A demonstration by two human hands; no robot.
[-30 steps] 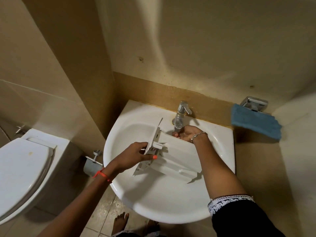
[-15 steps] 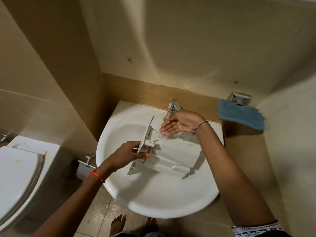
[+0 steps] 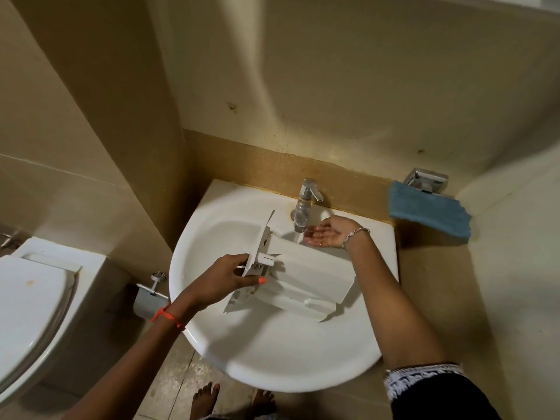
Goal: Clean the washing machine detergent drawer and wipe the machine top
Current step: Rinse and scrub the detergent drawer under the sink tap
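Note:
The white detergent drawer (image 3: 306,277) lies upside down across the basin of the white sink (image 3: 272,356). My left hand (image 3: 225,278) grips its front panel at the left end. My right hand (image 3: 328,234) is cupped palm up under the chrome tap (image 3: 304,204), and water runs from the tap onto its fingers and the drawer's back. A blue cloth (image 3: 428,213) hangs on a chrome holder (image 3: 425,178) on the wall at the right.
A white toilet (image 3: 33,313) with its lid down stands at the left. A toilet-roll holder (image 3: 148,298) sticks out of the wall between toilet and sink. My bare feet (image 3: 206,401) stand on the tiled floor under the sink.
My right hand has left the drawer's back edge, turned palm up and moved under the running tap. My left hand keeps its hold on the front panel.

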